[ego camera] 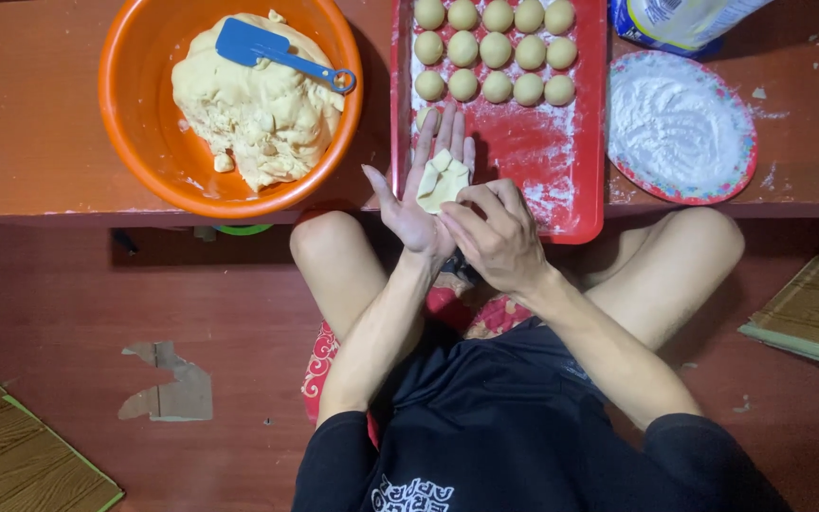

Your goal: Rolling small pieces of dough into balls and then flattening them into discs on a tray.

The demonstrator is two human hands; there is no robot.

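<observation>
Dough piece (443, 180) lying in open left hand (419, 194) beside red tray (585, 142); right hand (497, 232) is folding its edges, sealing apparently due next.

A: One view only, head-worn, looking almost straight down over the person's own lap and crossed legs.

B: Facing which way?

A: Forward edge of the low red table (30, 123) runs across the upper frame; the person's torso fills the bottom edge. So top of frame is away from the body.

B: How near?

A: Close. Left hand (419, 194) and right hand (497, 237) sit near frame centre. The orange bowl (125, 114) and red tray (588, 123) are cut by the top edge; floor shows at both sides.

B: Any overlap with a second view?

A: None to compare, single camera.
</observation>
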